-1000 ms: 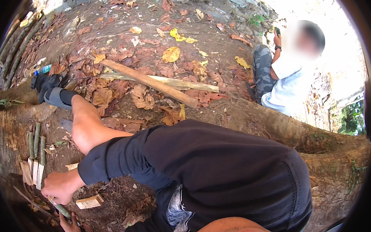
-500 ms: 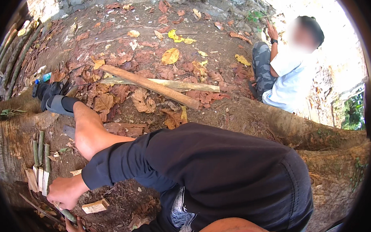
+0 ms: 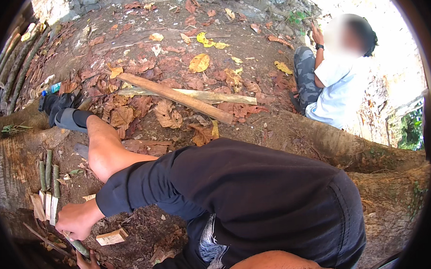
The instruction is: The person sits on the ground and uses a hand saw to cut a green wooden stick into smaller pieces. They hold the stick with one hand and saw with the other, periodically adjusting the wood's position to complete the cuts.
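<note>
While its pale upper end is pinched by the right hand (image 3: pixel 79 221), the green stick (image 3: pixel 78 246), slanting down to the right with the wood block (image 3: pixel 112 237) just beside it, is gripped lower down by the left hand (image 3: pixel 90 267).

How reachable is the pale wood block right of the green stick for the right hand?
Likely yes: the pale wood block lies close to the right hand, with nothing visible between them. That hand is at the tip of the green stick, though, and may need to come off it.
</note>
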Demonstrator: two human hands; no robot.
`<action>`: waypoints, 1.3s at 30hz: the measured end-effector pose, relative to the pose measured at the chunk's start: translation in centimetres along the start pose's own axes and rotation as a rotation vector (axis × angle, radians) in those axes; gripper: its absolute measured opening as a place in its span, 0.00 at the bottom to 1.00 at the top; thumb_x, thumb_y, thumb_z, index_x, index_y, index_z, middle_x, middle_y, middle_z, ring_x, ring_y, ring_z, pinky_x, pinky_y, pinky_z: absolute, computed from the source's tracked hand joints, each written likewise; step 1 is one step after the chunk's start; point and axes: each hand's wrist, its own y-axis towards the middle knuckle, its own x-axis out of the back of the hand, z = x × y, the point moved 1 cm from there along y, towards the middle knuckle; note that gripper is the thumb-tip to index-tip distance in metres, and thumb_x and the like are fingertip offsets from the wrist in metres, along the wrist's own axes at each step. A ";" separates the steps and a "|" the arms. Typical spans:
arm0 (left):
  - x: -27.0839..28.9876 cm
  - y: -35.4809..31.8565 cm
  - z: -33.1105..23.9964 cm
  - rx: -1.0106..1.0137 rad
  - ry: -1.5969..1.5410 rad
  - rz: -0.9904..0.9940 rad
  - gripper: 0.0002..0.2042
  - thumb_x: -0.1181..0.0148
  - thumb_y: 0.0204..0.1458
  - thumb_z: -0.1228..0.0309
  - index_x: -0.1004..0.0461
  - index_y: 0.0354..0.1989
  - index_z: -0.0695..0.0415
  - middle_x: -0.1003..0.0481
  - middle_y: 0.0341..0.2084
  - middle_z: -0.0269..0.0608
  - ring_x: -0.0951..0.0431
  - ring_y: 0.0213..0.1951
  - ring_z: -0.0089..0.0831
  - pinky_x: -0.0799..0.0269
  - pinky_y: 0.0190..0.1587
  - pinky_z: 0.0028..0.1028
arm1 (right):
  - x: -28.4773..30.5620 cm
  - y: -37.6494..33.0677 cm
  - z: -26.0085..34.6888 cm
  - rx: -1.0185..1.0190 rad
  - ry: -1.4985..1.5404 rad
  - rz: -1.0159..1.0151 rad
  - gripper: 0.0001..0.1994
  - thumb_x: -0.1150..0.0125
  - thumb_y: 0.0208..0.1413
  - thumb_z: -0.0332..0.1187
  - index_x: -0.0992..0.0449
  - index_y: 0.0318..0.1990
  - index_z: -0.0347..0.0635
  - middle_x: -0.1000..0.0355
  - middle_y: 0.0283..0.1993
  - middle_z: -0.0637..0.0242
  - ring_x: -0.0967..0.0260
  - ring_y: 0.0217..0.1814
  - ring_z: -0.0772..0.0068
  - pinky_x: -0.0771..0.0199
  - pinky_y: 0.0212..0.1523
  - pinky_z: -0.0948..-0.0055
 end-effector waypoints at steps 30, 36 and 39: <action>-0.4 0.6 -9.8 -0.131 0.518 -0.215 0.26 0.27 0.55 0.43 0.17 0.54 0.48 0.14 0.40 0.50 0.15 0.45 0.56 0.20 0.49 0.52 | 6.8 -1.1 -0.5 -0.103 0.298 0.313 0.25 0.44 0.77 0.25 0.35 0.78 0.45 0.29 0.68 0.59 0.28 0.45 0.82 0.26 0.42 0.80; 0.5 0.8 -10.3 -0.100 0.582 -0.293 0.26 0.27 0.54 0.55 0.21 0.59 0.53 0.15 0.38 0.52 0.14 0.43 0.56 0.18 0.48 0.52 | 6.4 -0.4 -2.0 -0.112 0.273 0.310 0.24 0.44 0.77 0.25 0.33 0.77 0.45 0.29 0.67 0.60 0.28 0.44 0.82 0.27 0.40 0.81; 0.5 0.3 -10.3 -0.071 0.555 -0.347 0.26 0.28 0.54 0.55 0.21 0.59 0.52 0.15 0.39 0.50 0.14 0.43 0.55 0.18 0.48 0.52 | 6.0 -0.5 -2.4 -0.101 0.281 0.304 0.24 0.44 0.76 0.25 0.33 0.77 0.45 0.30 0.69 0.60 0.29 0.42 0.82 0.26 0.41 0.81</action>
